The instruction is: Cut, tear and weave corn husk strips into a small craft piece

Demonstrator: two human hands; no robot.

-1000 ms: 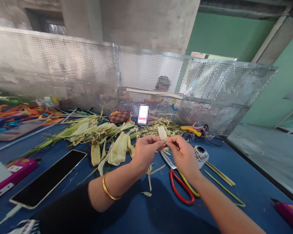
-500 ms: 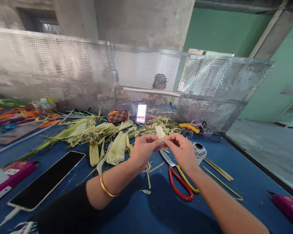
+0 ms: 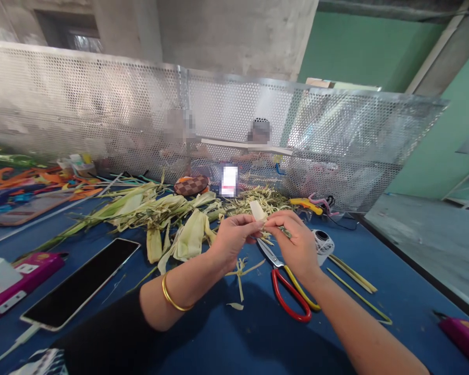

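Two hands (image 3: 263, 239) pinch one pale husk piece (image 3: 258, 210) above one scissors (image 3: 287, 286).

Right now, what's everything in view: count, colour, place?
Pale strip: one, cream, in fingertips
Scissors: one, red/yellow, centre right
Husks: several, pale green, left
Shreds: one pile, straw, back
Phone: one, black, front left
Power strips: two, magenta, both sides
Spool: one, white, right
Stalks: several, yellowish, right
Pouch: one, brown checked, back
Lit screen: one, white, back
Scraps: many, orange/blue, back left
Partition: one, silver, back
Table: one, blue, underneath
People: two, blurred, behind partition
Bangle: one, gold, left wrist
Left hand, right hand: one each, bare, centre
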